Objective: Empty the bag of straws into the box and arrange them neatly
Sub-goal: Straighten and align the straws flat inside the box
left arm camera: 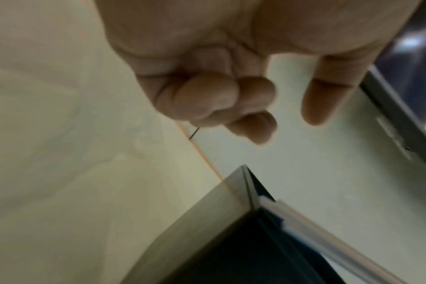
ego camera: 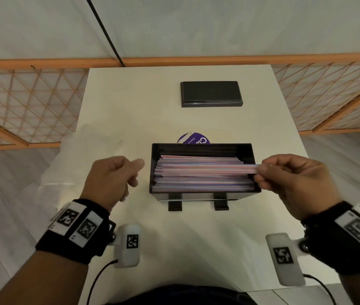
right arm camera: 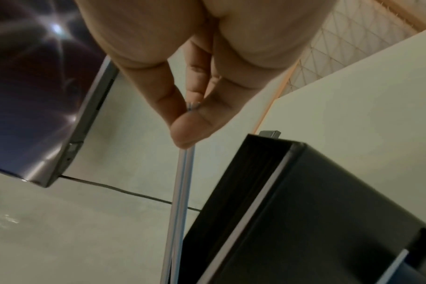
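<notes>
A black box (ego camera: 201, 148) stands mid-table, filled with pink, blue and white striped straws (ego camera: 201, 175) lying lengthwise. My right hand (ego camera: 260, 172) is at the box's right end; thumb and forefinger pinch the tips of a few straws (right arm camera: 180, 192) that stick out over the rim. In the right wrist view the right hand (right arm camera: 190, 123) holds them beside the box (right arm camera: 328, 192). My left hand (ego camera: 135, 172) hovers just left of the box, fingers curled, thumb out, holding nothing. The left wrist view shows the left hand (left arm camera: 285, 119) above the box corner (left arm camera: 207, 221) and straw ends (left arm camera: 316, 236).
A clear plastic bag (ego camera: 91, 146) lies flat on the white table left of the box. A purple label (ego camera: 194, 138) peeks out behind the box. A black lid (ego camera: 211, 93) sits at the far end. Orange lattice fencing (ego camera: 27, 106) flanks the table.
</notes>
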`<state>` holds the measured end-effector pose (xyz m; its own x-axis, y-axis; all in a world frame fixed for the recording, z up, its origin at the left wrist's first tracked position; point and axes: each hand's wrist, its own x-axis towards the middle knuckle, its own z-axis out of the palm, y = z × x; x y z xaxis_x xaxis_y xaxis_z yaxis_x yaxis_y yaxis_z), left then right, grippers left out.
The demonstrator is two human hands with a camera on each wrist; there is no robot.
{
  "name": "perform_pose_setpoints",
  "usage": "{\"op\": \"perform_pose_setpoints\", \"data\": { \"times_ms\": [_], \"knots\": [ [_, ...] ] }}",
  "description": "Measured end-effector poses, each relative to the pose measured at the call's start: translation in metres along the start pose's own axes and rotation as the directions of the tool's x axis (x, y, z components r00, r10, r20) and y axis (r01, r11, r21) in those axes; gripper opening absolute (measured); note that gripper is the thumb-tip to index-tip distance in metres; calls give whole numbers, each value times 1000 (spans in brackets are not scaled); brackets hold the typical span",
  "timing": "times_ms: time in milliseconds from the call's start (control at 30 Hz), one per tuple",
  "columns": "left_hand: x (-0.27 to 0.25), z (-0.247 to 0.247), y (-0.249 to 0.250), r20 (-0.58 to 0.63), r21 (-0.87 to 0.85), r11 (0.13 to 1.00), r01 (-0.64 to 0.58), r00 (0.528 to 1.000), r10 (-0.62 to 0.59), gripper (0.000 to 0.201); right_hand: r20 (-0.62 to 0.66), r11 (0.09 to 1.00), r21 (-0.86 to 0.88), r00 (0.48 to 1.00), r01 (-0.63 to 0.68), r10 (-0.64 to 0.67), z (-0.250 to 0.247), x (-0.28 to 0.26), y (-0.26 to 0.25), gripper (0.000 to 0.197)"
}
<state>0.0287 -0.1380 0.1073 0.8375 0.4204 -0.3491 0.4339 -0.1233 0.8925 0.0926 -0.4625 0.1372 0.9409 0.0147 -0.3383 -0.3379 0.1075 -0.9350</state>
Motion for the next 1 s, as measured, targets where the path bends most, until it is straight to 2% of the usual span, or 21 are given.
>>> {"op": "perform_pose_setpoints", "data": {
  "times_ms": [67,100,133,167,200,233,267,333,400,467,533,600,667,733,833,900,1000],
  "knots": [
    [-1,9,6,-15,210,954,-213,975,221,41,-5,987,-159,999,-32,32,4,10,8,8],
    [-3,16,9,44,303,895,-327,943,330,37,2,935,-355,1000,-15,17,6,14,11,4],
    [-5,25,12,140,370,819,-440,897,418,35,34,805,-592,999,37,-22,7,17,12,5],
    [-7,34,14,251,422,732,-535,845,473,40,88,609,-786,994,109,-64,8,18,12,13],
    [-7,42,14,356,463,643,-609,793,495,48,151,432,-882,982,186,-114,11,18,11,23],
    [-6,50,14,440,499,567,-655,755,486,56,225,315,-910,960,269,-167,15,17,9,33],
    [-4,57,12,497,528,510,-679,734,463,62,297,250,-907,936,338,-188,19,17,9,41],
    [-1,68,13,568,573,440,-692,721,396,70,394,151,-900,912,409,-116,30,18,10,64],
    [5,78,18,620,619,366,-695,719,316,76,440,-22,-898,898,440,1,42,23,14,89],
    [11,89,25,648,680,273,-681,732,210,86,428,-190,-879,899,437,87,53,27,14,108],
    [19,99,29,646,735,202,-648,759,87,98,403,-286,-860,906,424,130,62,33,12,121],
    [24,105,28,637,760,167,-628,771,3,106,402,-378,-816,899,438,175,68,38,12,125],
    [26,109,27,633,766,180,-617,773,-42,106,406,-421,-781,887,462,219,74,43,17,125],
    [25,108,27,634,764,198,-615,771,-52,96,399,-406,-778,877,479,268,76,45,25,123],
    [22,105,24,633,761,200,-618,774,-19,81,398,-319,-812,863,489,310,74,49,33,106],
    [22,104,21,632,762,179,-622,775,2,87,405,-263,-829,855,493,325,69,51,34,100],
    [24,105,21,628,773,179,-609,775,-75,93,416,-205,-843,844,498,339,67,52,34,99]
  ]
}}
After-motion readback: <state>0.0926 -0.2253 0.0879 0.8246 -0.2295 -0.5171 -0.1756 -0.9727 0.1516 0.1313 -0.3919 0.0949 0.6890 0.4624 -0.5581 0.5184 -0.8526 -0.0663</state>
